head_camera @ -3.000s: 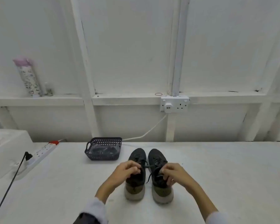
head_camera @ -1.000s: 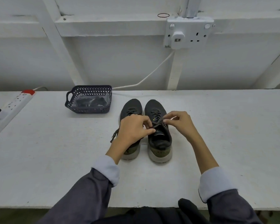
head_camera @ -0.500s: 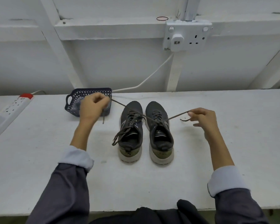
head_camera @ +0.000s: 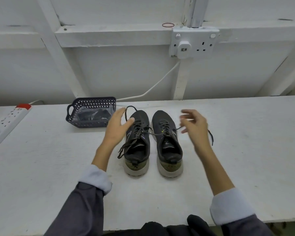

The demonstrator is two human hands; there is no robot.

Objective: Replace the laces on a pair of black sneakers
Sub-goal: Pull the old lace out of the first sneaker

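Two black sneakers stand side by side on the white table, toes away from me: the left sneaker (head_camera: 138,138) and the right sneaker (head_camera: 167,140). Both have their dark laces (head_camera: 144,129) untied. One lace end loops past the left shoe's toe, another lies on the table at the right (head_camera: 211,137). My left hand (head_camera: 117,127) hovers beside the left shoe with fingers straight, holding nothing. My right hand (head_camera: 193,124) is blurred, fingers spread loosely, just right of the right shoe.
A dark plastic basket (head_camera: 90,112) with a clear bag of dark items sits behind my left hand. A white power strip (head_camera: 8,120) lies at the far left. A wall socket (head_camera: 193,42) with a white cable is on the back wall.
Both hands have let go of the lace ends they were pulling apart. The ends have dropped loose, and both hands have moved back toward the shoes.
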